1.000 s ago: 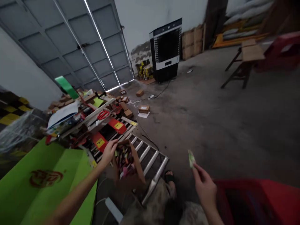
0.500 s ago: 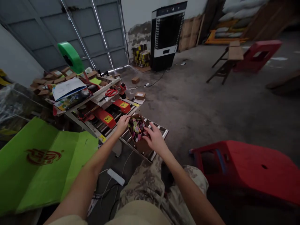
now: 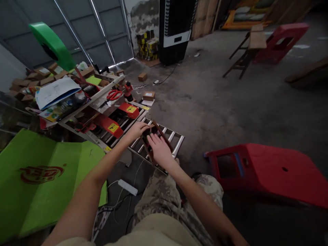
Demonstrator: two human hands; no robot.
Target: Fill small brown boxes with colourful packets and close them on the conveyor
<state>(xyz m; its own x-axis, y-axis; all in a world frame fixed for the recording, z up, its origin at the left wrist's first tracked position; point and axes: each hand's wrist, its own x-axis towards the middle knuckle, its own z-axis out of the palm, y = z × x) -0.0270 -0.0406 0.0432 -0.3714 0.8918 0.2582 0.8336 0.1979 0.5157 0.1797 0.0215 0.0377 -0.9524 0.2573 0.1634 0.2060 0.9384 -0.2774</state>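
Observation:
A small brown cardboard box (image 3: pixel 167 140) stands on the roller conveyor (image 3: pixel 178 145) in front of my knees, its top open. My left hand (image 3: pixel 138 130) grips the box's far left edge, fingers bent over the rim. Over the opening lies my right hand (image 3: pixel 160 150), its fingers stretched out and reaching inside. It covers most of the contents, which show only as dark bits between the fingers. On the conveyor's left part sit orange machine guards (image 3: pixel 110 125) with yellow labels.
Red-handled scissors (image 3: pixel 114 95) and papers (image 3: pixel 57 91) lie on the machine top beside a green tape roll (image 3: pixel 52 46). At left is a green printed sheet (image 3: pixel 51 177), at right a red plastic stool (image 3: pixel 276 171). A white power strip (image 3: pixel 127 187) lies on the floor.
My right hand has moved from the box's right side over its opening, hiding the colourful small packets seen before. The left hand stays at the rim. The view has tilted down slightly.

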